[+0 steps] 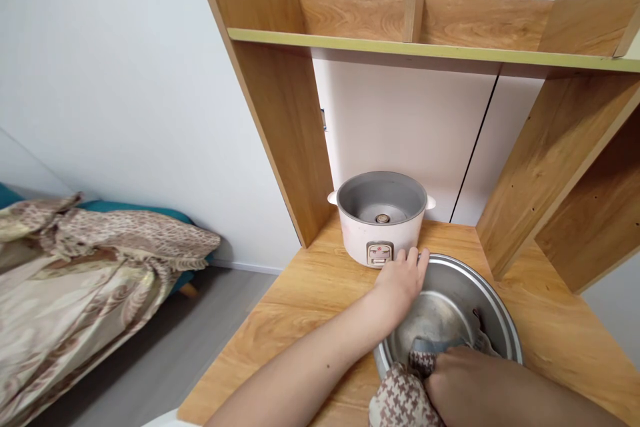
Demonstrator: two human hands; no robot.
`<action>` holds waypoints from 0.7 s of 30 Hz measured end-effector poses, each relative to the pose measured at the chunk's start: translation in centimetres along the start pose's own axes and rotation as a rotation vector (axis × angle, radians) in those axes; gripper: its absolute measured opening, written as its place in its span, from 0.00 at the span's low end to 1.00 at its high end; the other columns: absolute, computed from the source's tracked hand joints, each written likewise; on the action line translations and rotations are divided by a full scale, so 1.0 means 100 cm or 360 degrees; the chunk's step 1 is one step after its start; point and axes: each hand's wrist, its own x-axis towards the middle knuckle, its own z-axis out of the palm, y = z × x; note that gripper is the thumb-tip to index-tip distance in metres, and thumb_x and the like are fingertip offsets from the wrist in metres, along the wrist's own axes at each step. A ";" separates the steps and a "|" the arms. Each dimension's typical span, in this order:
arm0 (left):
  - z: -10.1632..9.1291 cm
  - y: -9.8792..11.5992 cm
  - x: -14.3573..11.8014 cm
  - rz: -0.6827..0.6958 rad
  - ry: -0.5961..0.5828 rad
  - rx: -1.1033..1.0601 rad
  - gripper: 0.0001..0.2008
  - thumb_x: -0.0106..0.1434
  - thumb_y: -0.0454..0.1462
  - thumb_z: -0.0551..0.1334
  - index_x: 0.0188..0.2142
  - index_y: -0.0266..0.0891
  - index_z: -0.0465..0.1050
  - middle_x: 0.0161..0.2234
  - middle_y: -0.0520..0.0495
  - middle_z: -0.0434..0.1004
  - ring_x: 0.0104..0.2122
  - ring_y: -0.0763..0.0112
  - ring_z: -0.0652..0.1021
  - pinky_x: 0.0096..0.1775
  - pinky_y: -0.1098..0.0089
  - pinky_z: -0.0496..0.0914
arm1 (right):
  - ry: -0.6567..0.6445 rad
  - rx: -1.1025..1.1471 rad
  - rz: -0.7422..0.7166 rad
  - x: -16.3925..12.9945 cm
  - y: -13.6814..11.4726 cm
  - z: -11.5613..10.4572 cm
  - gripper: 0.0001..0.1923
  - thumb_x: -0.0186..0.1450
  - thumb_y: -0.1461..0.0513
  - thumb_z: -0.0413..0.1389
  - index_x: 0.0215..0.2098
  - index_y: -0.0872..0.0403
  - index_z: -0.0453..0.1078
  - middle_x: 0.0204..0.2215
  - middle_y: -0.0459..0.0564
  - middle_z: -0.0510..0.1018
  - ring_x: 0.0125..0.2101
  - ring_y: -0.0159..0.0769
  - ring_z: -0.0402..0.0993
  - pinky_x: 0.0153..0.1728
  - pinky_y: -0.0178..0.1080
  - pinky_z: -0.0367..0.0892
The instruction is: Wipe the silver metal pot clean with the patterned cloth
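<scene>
The metal pot [450,310] sits on the wooden tabletop [300,300], with the left hand [403,277] gripping its far rim. The right hand [467,380] reaches inside it, closed on a patterned cloth [405,397] pressed against the near wall. Just beyond the left hand's fingers stands a white rice cooker base [381,217], lidless.

White rice cooker [381,227], grey inside; silver metal pot [450,307]; brown-white houndstooth cloth [403,400] near; light wood desk [310,293]; beige paisley blanket [75,280] left.
</scene>
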 end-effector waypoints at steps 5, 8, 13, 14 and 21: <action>-0.004 0.001 0.000 0.0010 -0.0031 0.0007 0.29 0.65 0.29 0.51 0.65 0.38 0.50 0.49 0.35 0.66 0.46 0.62 0.72 0.43 0.63 0.72 | 0.0000 -0.0017 0.0015 0.000 -0.002 -0.003 0.13 0.66 0.59 0.52 0.37 0.55 0.77 0.33 0.50 0.83 0.31 0.33 0.75 0.32 0.32 0.61; -0.007 0.001 0.000 0.0015 -0.0055 0.0016 0.29 0.64 0.29 0.50 0.65 0.36 0.51 0.49 0.35 0.67 0.46 0.62 0.72 0.42 0.63 0.72 | -0.0008 -0.0177 -0.0031 0.004 -0.001 0.000 0.13 0.66 0.60 0.52 0.33 0.55 0.78 0.31 0.50 0.83 0.28 0.32 0.73 0.29 0.33 0.59; -0.007 0.001 -0.001 0.0015 -0.0050 0.0026 0.28 0.65 0.29 0.50 0.65 0.35 0.51 0.48 0.35 0.67 0.46 0.62 0.72 0.42 0.63 0.72 | -0.0078 -0.0414 0.0054 0.009 0.001 0.006 0.14 0.64 0.57 0.55 0.26 0.56 0.77 0.24 0.51 0.81 0.20 0.32 0.68 0.24 0.36 0.50; -0.007 0.001 -0.001 0.0015 -0.0043 0.0026 0.28 0.65 0.29 0.50 0.65 0.36 0.51 0.48 0.36 0.67 0.46 0.62 0.72 0.42 0.64 0.72 | -0.0078 -0.0425 0.0064 0.009 0.001 0.007 0.14 0.63 0.57 0.55 0.26 0.56 0.77 0.24 0.51 0.82 0.20 0.32 0.68 0.23 0.37 0.49; -0.001 0.000 -0.001 0.0007 -0.0002 0.0017 0.29 0.65 0.29 0.51 0.65 0.40 0.51 0.47 0.37 0.66 0.46 0.63 0.71 0.42 0.65 0.72 | 0.0010 -0.0263 0.0002 0.005 0.004 0.009 0.14 0.65 0.59 0.53 0.26 0.56 0.76 0.25 0.51 0.82 0.22 0.32 0.70 0.25 0.36 0.52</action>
